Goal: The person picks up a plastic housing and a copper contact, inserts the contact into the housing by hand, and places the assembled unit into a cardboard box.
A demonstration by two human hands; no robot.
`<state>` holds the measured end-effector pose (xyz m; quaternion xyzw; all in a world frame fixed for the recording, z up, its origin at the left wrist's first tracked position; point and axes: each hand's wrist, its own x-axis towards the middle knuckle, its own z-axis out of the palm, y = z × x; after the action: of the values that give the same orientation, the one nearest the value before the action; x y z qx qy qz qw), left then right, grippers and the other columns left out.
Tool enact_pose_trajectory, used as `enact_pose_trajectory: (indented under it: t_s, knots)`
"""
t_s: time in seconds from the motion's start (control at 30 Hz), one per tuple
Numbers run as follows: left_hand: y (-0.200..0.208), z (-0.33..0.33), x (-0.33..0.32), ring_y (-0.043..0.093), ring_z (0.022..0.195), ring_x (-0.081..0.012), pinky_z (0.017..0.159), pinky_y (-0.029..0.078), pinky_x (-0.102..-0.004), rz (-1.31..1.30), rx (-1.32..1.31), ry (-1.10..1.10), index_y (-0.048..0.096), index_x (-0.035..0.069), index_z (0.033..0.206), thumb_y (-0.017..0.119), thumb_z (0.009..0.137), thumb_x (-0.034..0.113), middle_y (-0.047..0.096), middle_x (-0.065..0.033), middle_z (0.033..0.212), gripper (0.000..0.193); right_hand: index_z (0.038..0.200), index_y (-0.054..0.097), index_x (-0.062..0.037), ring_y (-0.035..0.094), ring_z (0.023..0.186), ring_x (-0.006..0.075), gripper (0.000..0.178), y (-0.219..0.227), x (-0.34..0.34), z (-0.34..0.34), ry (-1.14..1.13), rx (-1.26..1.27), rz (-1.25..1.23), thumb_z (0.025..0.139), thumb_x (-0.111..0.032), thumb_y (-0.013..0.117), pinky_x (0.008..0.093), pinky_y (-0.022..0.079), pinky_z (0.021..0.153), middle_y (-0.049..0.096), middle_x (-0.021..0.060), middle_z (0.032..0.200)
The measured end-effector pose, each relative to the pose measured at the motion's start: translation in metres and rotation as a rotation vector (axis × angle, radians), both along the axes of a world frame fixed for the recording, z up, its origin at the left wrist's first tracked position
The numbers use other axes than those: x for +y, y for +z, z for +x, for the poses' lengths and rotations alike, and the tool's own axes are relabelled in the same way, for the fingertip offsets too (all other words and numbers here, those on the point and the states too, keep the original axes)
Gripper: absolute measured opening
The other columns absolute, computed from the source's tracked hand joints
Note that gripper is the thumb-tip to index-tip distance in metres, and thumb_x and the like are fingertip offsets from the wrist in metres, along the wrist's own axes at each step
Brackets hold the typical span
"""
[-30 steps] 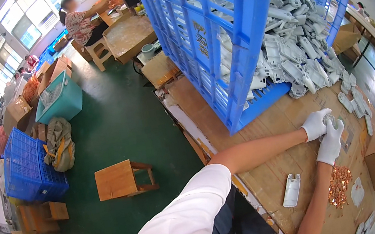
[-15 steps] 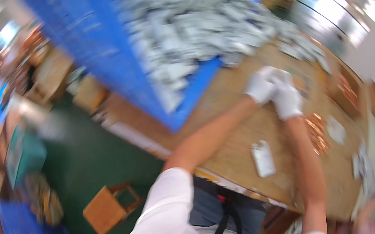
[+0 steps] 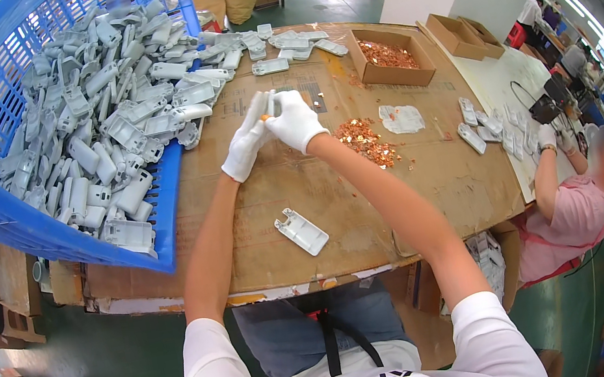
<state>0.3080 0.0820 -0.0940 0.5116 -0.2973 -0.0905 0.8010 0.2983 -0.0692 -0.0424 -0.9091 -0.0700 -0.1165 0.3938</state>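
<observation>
My gloved left hand [image 3: 245,152] is closed on a pale grey plastic casing [image 3: 257,106], held tilted above the cardboard-covered table [image 3: 215,195]. Against the casing's side, my gloved right hand [image 3: 295,121] has its fingers pinched together. A small copper-coloured piece [image 3: 264,117] shows at these fingertips; the fingers hide most of it. Another pale casing [image 3: 301,232] lies open side up near the table's front edge. Just right of my right wrist, loose copper-coloured pieces [image 3: 365,143] are spread in a pile.
A blue crate [image 3: 169,211] heaped with grey casings [image 3: 84,149] takes up the left side. Farther back stands a cardboard box [image 3: 397,79] of copper pieces. A crumpled clear plastic piece [image 3: 402,118] lies beside the pile. At right, a person in pink [image 3: 568,196] works near more casings [image 3: 485,127].
The blurred view has swung round and steadied; the crate now appears at left and the co-worker at right. My hands are still together, with the casing now visible between them.
</observation>
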Motion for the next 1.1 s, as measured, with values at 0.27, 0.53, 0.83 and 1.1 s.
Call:
enact_pose_trajectory:
  t_s: [0.27,0.53,0.83,1.1]
  knots:
    - [0.042,-0.004,0.024,0.051,0.123,-0.0319,0.107,0.04,-0.0388,0.886,-0.819,0.891,0.063,0.007,0.114,0.064,0.076,0.005,0.057,-0.0158,0.128,0.037,0.106,0.061,-0.0146,0.062,0.1,0.0317,0.027,0.025,-0.124,-0.014,-0.236,-0.171,-0.405,0.081,-0.02,0.054,0.0439,0.052,0.086,0.061,0.0113,0.113]
    - [0.045,0.026,0.058,0.058,0.102,-0.0258,0.087,0.041,-0.0478,1.748,-0.732,1.41,0.066,0.02,0.107,0.076,0.075,0.032,0.059,-0.0069,0.107,0.036,0.101,0.067,-0.0096,0.066,0.099,0.032,0.023,-0.003,-0.404,-0.023,-0.705,0.145,-1.04,0.094,-0.027,0.054,0.0446,0.055,0.08,0.065,0.0152,0.107]
    - [0.049,0.009,0.055,0.065,0.087,-0.0298,0.076,0.049,-0.0402,1.467,-0.777,1.014,0.068,0.011,0.095,0.058,0.082,0.006,0.065,-0.0115,0.089,0.018,0.094,0.066,-0.0134,0.064,0.091,0.0287,0.016,-0.022,-0.184,-0.063,0.179,-0.27,-0.412,0.08,-0.008,0.06,0.0405,0.052,0.078,0.064,0.007,0.096]
    - [-0.004,0.0,0.021,0.062,0.103,-0.0177,0.09,0.05,-0.0336,0.238,0.291,0.057,0.061,0.001,0.115,0.063,0.093,0.023,0.064,-0.0073,0.109,0.031,0.088,0.07,-0.0163,0.063,0.09,0.0272,0.015,-0.026,-0.176,-0.056,0.145,-0.159,-0.435,0.079,-0.008,0.062,0.0402,0.052,0.077,0.064,0.0051,0.093]
